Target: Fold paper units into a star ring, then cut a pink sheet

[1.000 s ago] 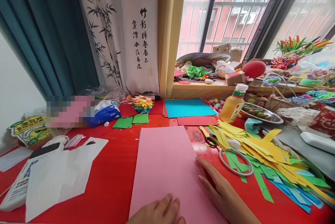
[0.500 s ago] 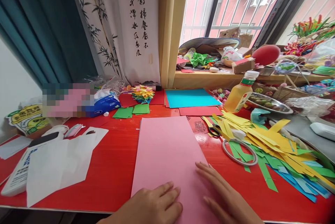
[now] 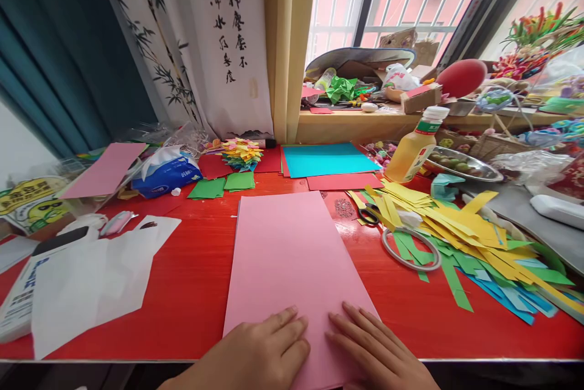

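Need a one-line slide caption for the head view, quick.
Both hands, left hand and right hand, rest flat on a pink paper sheet on a cluttered red table.

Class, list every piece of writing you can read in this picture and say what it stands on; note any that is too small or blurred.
"影 摇 尘 不" and a second brushed column: on the white bamboo-print curtain, partly cut off and cursive, reading uncertain.
Yellow snack bag: large characters, too distorted to read.
Juice bottle label: too small.
White box at the left edge: blue print, blurred.
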{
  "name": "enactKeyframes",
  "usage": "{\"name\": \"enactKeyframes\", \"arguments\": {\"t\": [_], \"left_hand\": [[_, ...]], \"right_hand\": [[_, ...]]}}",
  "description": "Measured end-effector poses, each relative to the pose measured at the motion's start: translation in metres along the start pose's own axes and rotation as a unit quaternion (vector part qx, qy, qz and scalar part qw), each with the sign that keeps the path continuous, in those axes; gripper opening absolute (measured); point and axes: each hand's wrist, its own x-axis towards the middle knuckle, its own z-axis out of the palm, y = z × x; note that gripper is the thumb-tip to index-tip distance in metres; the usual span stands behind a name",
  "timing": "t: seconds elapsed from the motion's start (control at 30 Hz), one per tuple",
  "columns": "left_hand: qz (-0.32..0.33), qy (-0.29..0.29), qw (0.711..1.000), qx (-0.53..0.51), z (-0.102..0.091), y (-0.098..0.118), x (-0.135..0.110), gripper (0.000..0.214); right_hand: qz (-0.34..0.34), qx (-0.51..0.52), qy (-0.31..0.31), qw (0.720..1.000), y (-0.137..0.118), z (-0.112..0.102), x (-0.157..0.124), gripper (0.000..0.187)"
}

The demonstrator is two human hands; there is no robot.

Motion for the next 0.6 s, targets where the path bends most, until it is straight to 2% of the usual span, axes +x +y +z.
{"name": "enactKeyframes", "arguments": {"t": [0.1,0.3,0.43,0.53,0.6], "left_hand": [[0.004,-0.004,1.0,-0.001,-0.003,0.0,0.001,0.023],[0.009,-0.037,0.998,-0.04,-0.013,-0.005,0.004,0.031],[0.013,0.022,0.999,0.041,-0.007,0.002,0.003,0.024],[0.028,0.087,0.991,0.095,-0.001,0.01,0.0,0.026],[0.033,0.11,0.988,0.105,0.001,0.015,0.0,0.031]], "right_hand": [[-0.001,-0.014,-0.003,1.0,-0.003,-0.004,0.001,0.061],[0.059,0.026,-0.012,0.998,-0.008,-0.012,0.004,0.046],[0.093,0.034,0.003,0.995,-0.007,-0.015,-0.001,0.044],[0.104,-0.037,0.046,0.993,-0.003,-0.018,-0.009,0.04],[0.081,-0.09,0.056,0.991,0.0,-0.022,-0.013,0.035]]}}
